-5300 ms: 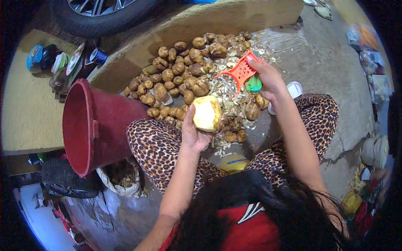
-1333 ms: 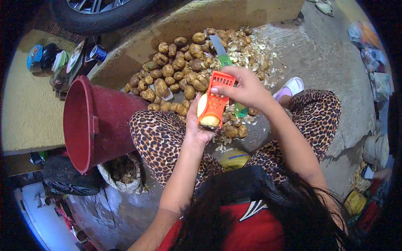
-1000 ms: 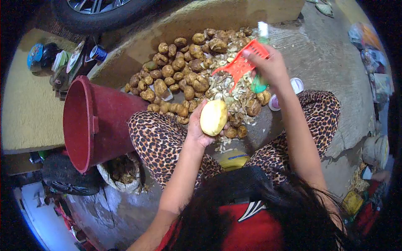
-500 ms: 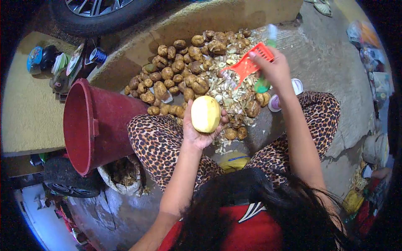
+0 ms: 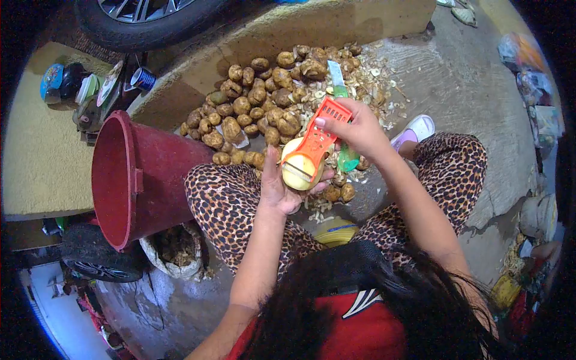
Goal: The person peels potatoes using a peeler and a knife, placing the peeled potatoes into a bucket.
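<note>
A pale, peeled potato (image 5: 296,180) rests in my left hand (image 5: 282,191), whose fingers curl round its underside. My right hand (image 5: 363,129) grips an orange peeler (image 5: 318,135), and the peeler's blade lies across the potato's upper face. Also held in that right hand is a knife with a green handle (image 5: 347,158); its light blade (image 5: 335,73) points away from me. Beyond my hands lies a heap of brown unpeeled potatoes (image 5: 255,96), with peelings (image 5: 372,78) scattered to its right.
A tall red bucket (image 5: 162,174) leans on its side at my left, near a white sack (image 5: 174,255). Between my legs is a yellow container (image 5: 335,233). A low yellowish wall (image 5: 240,45) runs behind the potatoes, with a car wheel (image 5: 144,18) above it.
My right hand has come down and left with the peeler and knife, bringing the peeler onto the potato. The left hand still holds the potato, now slightly turned.
</note>
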